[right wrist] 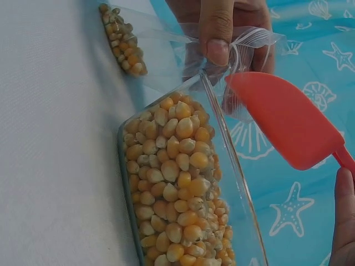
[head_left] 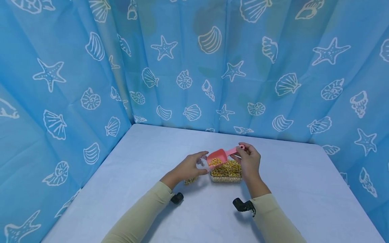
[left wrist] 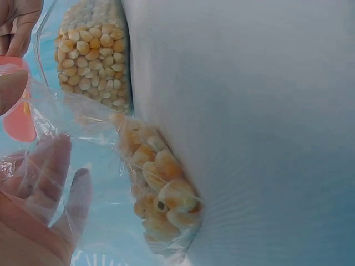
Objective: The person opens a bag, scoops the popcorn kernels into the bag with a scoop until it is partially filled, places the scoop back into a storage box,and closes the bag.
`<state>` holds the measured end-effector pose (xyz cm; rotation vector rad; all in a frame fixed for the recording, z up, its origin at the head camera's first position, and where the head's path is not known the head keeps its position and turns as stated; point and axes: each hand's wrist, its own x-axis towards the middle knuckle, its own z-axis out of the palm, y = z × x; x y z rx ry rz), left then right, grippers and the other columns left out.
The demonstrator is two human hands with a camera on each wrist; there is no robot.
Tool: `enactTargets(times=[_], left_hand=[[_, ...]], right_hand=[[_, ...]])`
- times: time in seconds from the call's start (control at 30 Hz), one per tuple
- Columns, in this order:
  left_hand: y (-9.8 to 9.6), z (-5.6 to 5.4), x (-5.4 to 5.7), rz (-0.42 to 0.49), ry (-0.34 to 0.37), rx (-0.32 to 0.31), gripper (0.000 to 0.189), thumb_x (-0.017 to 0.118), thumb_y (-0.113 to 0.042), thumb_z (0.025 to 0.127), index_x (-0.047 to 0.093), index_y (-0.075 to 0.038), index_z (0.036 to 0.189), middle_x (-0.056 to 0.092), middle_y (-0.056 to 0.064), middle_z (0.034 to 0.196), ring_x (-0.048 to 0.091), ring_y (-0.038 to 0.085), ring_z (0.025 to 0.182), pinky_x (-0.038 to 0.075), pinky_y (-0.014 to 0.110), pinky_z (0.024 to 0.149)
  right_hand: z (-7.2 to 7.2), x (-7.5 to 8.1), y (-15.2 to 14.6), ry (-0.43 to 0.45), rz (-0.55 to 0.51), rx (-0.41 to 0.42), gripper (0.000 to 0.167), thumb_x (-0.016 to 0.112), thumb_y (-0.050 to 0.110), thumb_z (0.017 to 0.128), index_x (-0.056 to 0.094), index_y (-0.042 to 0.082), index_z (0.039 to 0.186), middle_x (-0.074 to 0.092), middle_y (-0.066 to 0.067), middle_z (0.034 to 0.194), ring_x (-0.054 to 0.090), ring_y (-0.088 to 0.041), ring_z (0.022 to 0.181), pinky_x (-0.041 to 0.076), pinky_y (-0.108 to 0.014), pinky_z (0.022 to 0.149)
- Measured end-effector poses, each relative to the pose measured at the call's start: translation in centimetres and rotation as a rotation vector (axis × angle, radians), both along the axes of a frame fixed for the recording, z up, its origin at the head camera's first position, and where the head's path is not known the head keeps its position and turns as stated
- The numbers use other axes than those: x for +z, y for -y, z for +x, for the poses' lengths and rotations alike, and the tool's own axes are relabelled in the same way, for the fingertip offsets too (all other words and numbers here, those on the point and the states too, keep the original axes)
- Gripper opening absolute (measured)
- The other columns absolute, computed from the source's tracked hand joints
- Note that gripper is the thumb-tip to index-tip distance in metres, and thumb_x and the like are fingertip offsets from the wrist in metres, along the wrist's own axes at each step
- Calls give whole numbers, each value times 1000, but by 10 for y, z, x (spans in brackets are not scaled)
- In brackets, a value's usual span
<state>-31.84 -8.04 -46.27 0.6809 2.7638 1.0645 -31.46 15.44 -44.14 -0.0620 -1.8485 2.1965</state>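
My left hand (head_left: 189, 166) grips the mouth of a clear plastic zip bag (right wrist: 163, 52), thumb on one side and fingers on the other. Corn kernels (left wrist: 166, 191) lie in the bag's bottom, which hangs low by the table. Between thumb and fingers, my right hand (head_left: 250, 162) holds the handle of a pink scoop (head_left: 221, 154). Yellow kernels (head_left: 215, 162) lie in the scoop, whose tip is at the bag's opening. Below the scoop stands a clear glass container (right wrist: 237, 172) full of corn kernels.
A white cloth covers the table (head_left: 146, 148). Blue curtains (head_left: 188, 60) with white shells and starfish hang behind it and along the sides. Each wrist carries a black camera mount, one (head_left: 177, 198) on the left and another (head_left: 243, 205) on the right.
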Motion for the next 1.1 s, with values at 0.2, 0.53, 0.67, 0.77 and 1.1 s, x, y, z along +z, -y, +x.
enactTargets(times=[0.2,0.53,0.67,0.77,1.1], left_hand=[[0,0,3,5,2,-5,78,76,-38,84,39,-20,150,58,-4,123,56,13,106,51,36,86],[-1,-1,1,15,-14,-15,78,77,-36,83,39,-19,150,57,-7,126,56,10,104,51,34,86],[-2,-1,0,16,-17,-17,78,77,-35,83,39,-17,149,57,-6,126,56,11,105,51,35,85],[-3,0,0,15,-13,-14,78,77,-36,83,40,-17,149,57,-6,126,56,12,105,52,35,84],[-2,-1,0,30,-45,-33,77,77,-32,84,40,-16,149,58,-10,125,55,9,104,51,32,85]], right_hand=[[0,5,2,-15,41,-8,25,57,12,99,56,1,121,53,-16,109,64,-25,93,55,-31,76],[3,9,2,-45,86,0,27,57,15,99,55,0,122,53,-17,109,64,-25,94,55,-32,77],[4,9,2,-53,105,-4,29,57,15,99,55,-1,123,53,-17,109,65,-25,94,55,-31,77],[5,8,2,-65,103,-4,28,57,15,99,55,-1,123,53,-17,108,65,-25,93,55,-31,76],[4,11,-7,-81,53,-50,26,59,13,98,57,0,121,54,-16,107,66,-22,91,55,-31,75]])
